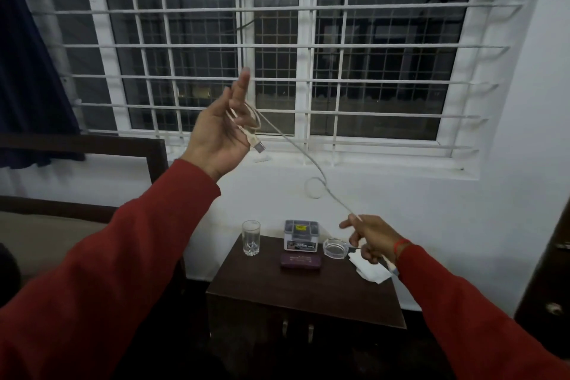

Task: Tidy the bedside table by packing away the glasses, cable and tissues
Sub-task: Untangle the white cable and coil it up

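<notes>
A white USB cable (296, 148) stretches through the air between my two hands. My left hand (220, 136) is raised in front of the window, with cable loops wound around its fingers and the USB plug hanging by the palm. My right hand (371, 239) is lower, over the right side of the bedside table (308, 290), and pinches the cable's other stretch. A dark purple glasses case (301, 262) lies shut on the table. White tissues (370, 270) lie at the table's right edge, partly behind my right hand.
On the table stand a drinking glass (251, 237), a small grey-lidded box (301, 235) and a clear glass ashtray (336, 247). A barred window (308, 49) fills the wall behind. A bed headboard (92, 148) is at the left, a door (552, 281) at the right.
</notes>
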A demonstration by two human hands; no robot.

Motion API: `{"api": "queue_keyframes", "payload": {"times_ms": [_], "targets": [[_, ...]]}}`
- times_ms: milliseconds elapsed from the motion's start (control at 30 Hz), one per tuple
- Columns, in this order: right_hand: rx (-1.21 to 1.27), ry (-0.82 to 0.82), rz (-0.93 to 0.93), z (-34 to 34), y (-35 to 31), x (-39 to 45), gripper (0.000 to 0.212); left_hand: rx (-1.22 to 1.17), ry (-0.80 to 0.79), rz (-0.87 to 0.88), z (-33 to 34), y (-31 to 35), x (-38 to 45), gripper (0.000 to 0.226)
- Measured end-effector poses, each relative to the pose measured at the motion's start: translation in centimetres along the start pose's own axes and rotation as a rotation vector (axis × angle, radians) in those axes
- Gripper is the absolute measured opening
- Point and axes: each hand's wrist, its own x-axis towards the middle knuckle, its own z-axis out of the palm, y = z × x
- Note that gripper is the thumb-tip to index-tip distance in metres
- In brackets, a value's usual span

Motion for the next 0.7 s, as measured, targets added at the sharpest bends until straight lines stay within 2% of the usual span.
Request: {"api": "queue_keyframes", "payload": {"times_ms": [100,233,300,367,433,500,567,633,667,700], "targets": [[-0.132,0.011,0.093,-0.5,2.3,-0.1,0.042,-0.048,-0.012,0.088,0.5,1.6,0.4,0.022],[-0.047,0.055,0.184,-2.1,4.9,-0.1,0.044,-0.121,0.021,0.186,0.7,4.1,0.9,0.024],[-0.084,0.018,0.177,-2.5,5.4,-0.3,0.043,-0.036,0.09,0.201,0.4,4.6,1.3,0.027],[-0.197,-0.087,0.163,-2.5,5.3,-1.0,0.04,0.14,0.222,0.22,-0.2,4.1,2.1,0.036],[-0.232,-0.258,0.163,-2.3,4.5,-2.0,0.038,0.35,0.405,0.3,-1.4,3.2,3.1,0.047],[-0.203,-0.432,0.141,-2.2,3.5,-3.3,0.037,0.716,0.531,0.392,-3.1,2.6,3.5,0.043],[-0.135,-0.572,0.085,-2.3,2.3,-4.7,0.037,1.278,0.53,0.474,-5.3,2.2,3.3,0.039],[0.007,-0.681,0.019,-3.1,1.2,-6.3,0.035,1.779,0.46,0.462,-7.7,2.0,2.9,0.049],[0.076,-0.72,-0.014,-3.6,0.5,-7.0,0.034,1.934,0.403,0.405,-8.8,1.8,2.7,0.052],[0.117,-0.749,-0.044,-4.3,-0.3,-7.8,0.033,1.982,0.36,0.313,-9.8,1.5,2.5,0.056]]}}
